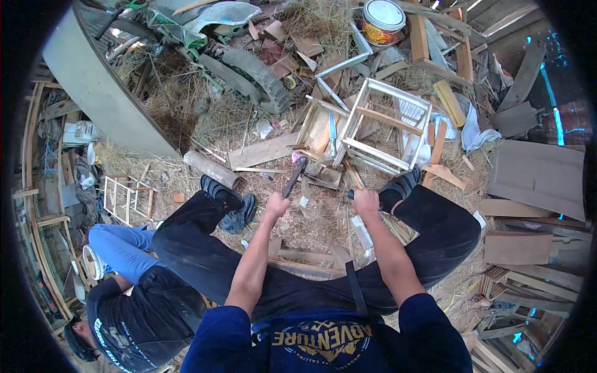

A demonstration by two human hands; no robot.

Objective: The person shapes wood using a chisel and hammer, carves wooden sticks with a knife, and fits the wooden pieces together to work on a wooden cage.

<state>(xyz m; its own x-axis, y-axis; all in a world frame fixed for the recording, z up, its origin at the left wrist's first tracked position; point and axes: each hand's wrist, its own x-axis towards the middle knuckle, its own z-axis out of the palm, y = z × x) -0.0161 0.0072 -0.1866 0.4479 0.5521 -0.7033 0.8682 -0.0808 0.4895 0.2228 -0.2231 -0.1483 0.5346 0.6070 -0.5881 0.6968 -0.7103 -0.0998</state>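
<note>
My left hand (pixel 278 204) is closed around the handle of a hammer (pixel 293 178), its dark head pointing away from me. To the right, my right hand (pixel 365 202) is closed on a short dark handle (pixel 351 194); the rest of that tool is hidden or too small to make out. Just beyond both hands lies a small wooden box or drawer (pixel 324 173) among wood scraps. A white wooden frame (pixel 390 127) with slats leans beside it. Between my feet, straw and wood chips cover the ground.
Another person in a black shirt (pixel 143 317) sits close on my left. A small wooden rack (pixel 129 199), a log (pixel 211 169) and a tyre (pixel 258 78) lie to the left and ahead. A paint bucket (pixel 384 23) stands at the back; boards (pixel 517 248) are piled on the right.
</note>
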